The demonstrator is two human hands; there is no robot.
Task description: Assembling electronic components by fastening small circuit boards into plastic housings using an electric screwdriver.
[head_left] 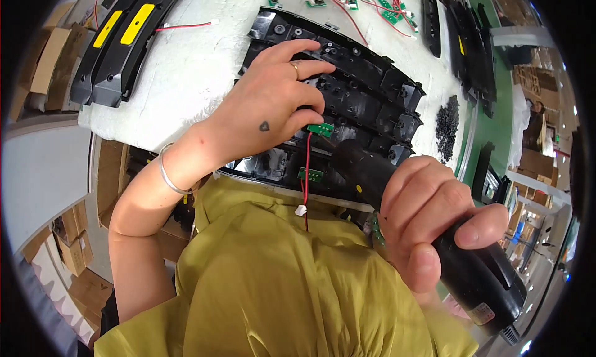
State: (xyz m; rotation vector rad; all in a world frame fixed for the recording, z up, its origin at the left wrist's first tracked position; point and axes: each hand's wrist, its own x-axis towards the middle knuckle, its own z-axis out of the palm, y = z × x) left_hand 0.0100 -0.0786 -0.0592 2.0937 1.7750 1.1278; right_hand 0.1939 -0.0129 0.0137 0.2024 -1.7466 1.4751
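My right hand [428, 214] is wrapped round a black electric screwdriver [366, 171]. Its narrow tip slants down to the left, close to a small green circuit board [321, 130]. My left hand [279, 93] lies over a row of black plastic housings [372, 78], fingers spread, the thumb at the upper edge of that board. Whether anything small sits under those fingertips is hidden. A second green board [310, 174] lies on the nearest housing. Red and black wires [308, 152] run toward me and end in a white connector [300, 210].
The white padded table top [180, 65] carries two black housings with yellow labels [133, 25] at the left. Loose green boards with wires [391, 13] lie at the back. A pile of small black parts [447, 127] sits at right, near more black housings [469, 53]. Cardboard boxes [49, 59] stand at left.
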